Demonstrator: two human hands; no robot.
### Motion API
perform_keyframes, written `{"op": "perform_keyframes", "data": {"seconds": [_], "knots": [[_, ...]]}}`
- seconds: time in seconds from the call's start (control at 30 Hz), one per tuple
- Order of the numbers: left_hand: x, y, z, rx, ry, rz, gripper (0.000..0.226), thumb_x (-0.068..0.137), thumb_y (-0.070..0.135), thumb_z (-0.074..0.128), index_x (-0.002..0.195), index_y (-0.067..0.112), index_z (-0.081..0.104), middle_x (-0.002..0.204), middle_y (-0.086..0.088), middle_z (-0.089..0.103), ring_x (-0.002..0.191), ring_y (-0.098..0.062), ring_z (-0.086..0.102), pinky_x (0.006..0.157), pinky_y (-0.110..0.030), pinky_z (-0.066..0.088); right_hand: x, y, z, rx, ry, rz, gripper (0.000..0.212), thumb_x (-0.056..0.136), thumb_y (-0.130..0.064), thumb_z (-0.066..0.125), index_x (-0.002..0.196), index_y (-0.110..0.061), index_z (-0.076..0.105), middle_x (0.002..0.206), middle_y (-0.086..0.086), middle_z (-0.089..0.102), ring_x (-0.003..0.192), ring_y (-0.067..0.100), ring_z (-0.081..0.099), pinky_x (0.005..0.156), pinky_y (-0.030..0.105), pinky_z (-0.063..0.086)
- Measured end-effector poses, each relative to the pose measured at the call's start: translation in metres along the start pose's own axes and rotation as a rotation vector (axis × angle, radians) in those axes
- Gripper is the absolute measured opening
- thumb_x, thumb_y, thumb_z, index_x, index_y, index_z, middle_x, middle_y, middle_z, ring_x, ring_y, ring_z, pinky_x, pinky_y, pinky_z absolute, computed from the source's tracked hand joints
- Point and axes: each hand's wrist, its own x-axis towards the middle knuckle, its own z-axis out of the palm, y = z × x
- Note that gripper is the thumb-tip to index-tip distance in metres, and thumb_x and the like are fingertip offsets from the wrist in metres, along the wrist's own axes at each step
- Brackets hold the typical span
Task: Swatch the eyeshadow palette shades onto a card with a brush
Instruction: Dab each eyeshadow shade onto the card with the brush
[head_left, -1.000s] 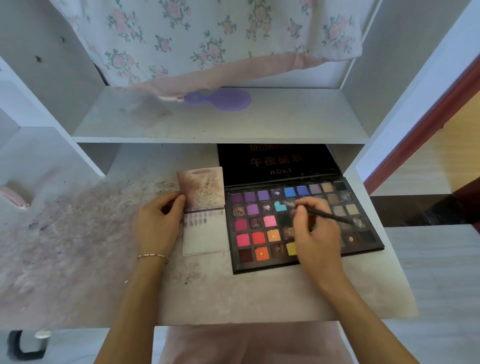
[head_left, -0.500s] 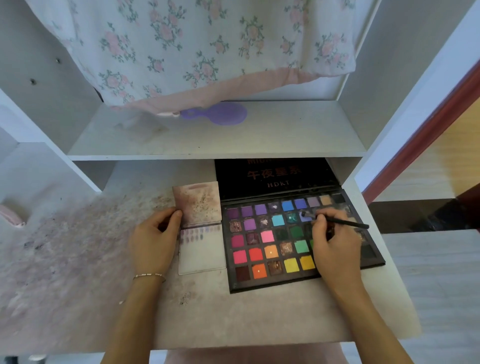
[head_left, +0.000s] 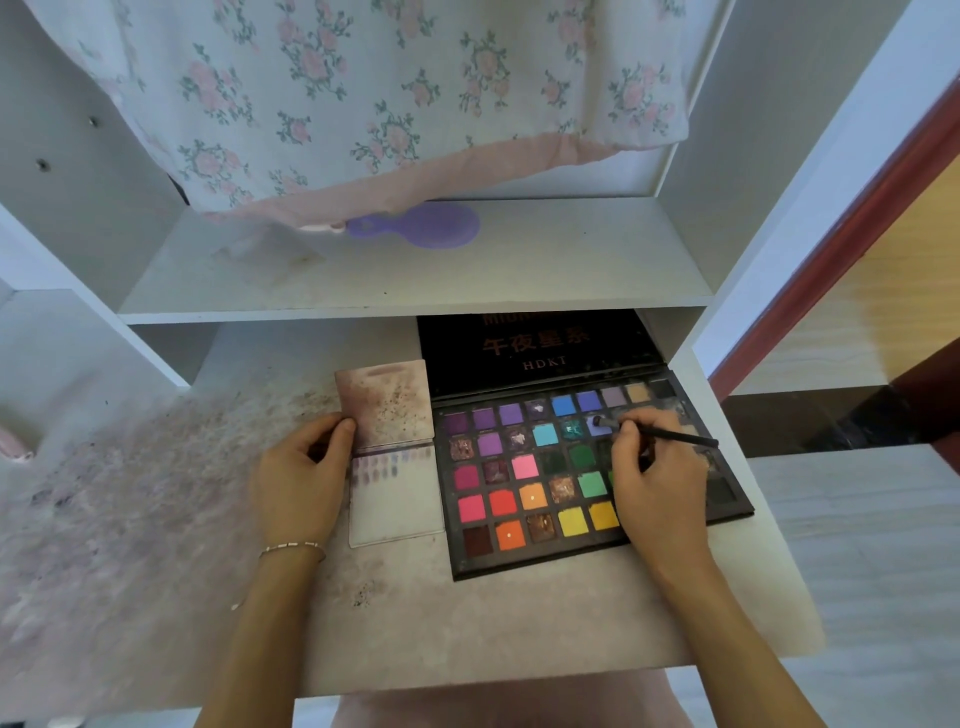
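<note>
White shelving unit (head_left: 415, 306), its lower desk surface (head_left: 156, 519) stained with pink powder. Floral cloth (head_left: 363, 93) hangs well above both hands; a purple hand mirror (head_left: 421, 226) lies on the shelf under its hem. Open eyeshadow palette (head_left: 519, 556) sits under the right hand (head_left: 660, 493), lid propped up beyond it. Card (head_left: 395, 509), folded open, lies between the hands, touching the palette; faint purple swatches near its fold. Left hand (head_left: 298, 478) grips the card's left edge, fingers curled, thumb against it. Right hand pinches a thin black brush (head_left: 675, 436), tip on a lavender pan (head_left: 597, 425) beyond the fingers.
</note>
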Motion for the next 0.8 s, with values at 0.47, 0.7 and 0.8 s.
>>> {"op": "perform_keyframes", "data": {"seconds": [0.47,0.7,0.8], "knots": [[-0.002,0.005,-0.005,-0.012,-0.002,0.001,0.018,0.085,0.019,0.061,0.099,0.013,0.071,0.084,0.01,0.062,0.069,0.002,0.051,0.062,-0.009,0.034,-0.012,-0.024,0.005,0.235,-0.073,0.008,0.032,0.089,-0.003,0.048,0.084,-0.034,0.048,0.08,-0.004,0.058,0.076,0.008,0.06,0.058,0.013,0.05],[-0.001,0.003,-0.004,-0.008,0.001,0.009,0.017,0.085,0.021,0.061,0.097,0.016,0.072,0.081,0.011,0.063,0.068,0.0,0.053,0.061,-0.01,0.035,-0.033,-0.058,0.046,0.374,-0.326,-0.007,0.026,0.088,-0.008,0.053,0.078,-0.032,0.052,0.068,0.0,0.062,0.063,0.013,0.059,0.055,0.026,0.049],[0.0,0.003,-0.004,-0.003,0.003,0.019,0.016,0.085,0.02,0.061,0.096,0.016,0.072,0.078,0.015,0.06,0.066,0.007,0.051,0.06,-0.008,0.035,-0.035,-0.067,0.064,0.319,-0.394,-0.032,0.022,0.087,-0.014,0.057,0.077,-0.033,0.052,0.069,-0.008,0.062,0.068,0.003,0.059,0.058,0.016,0.048]]}}
